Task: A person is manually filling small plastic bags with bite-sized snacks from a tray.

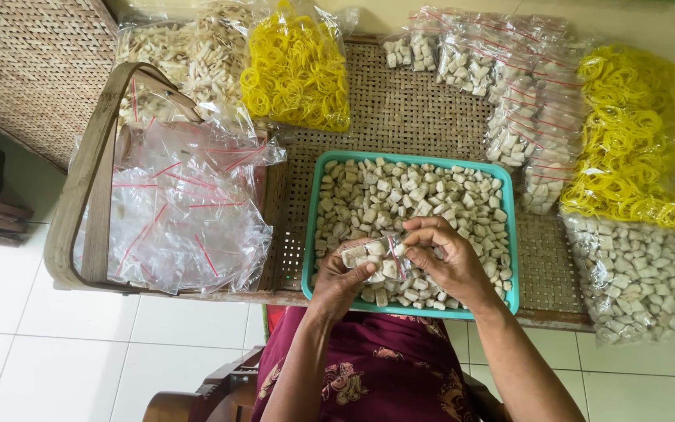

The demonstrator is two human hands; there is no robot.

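Low in the frame's centre, over the teal plastic tray (311, 234) of pale cubes, the left hand (341, 281) and right hand (445, 254) pinch closed around a small clear filled bag (374, 256); keeping its mouth upright should prevent spills.

A woven cane bench (408, 109) with a wooden frame carries everything. Near the middle lies a teal tray (311, 227) heaped with small pale blocks. At the left stands a shallow bentwood basket (80, 187) full of empty clear bags (173, 211) with red strips. Far left lies a large bag of pale blocks (189, 55), and just right of it a bag of yellow rubber bands (297, 70). Far right, small filled packets (509, 86) lie piled; beside them is a second bag of yellow bands (630, 141), and near right a big bag of blocks (642, 281). The bench stands on a white tiled floor (80, 359).
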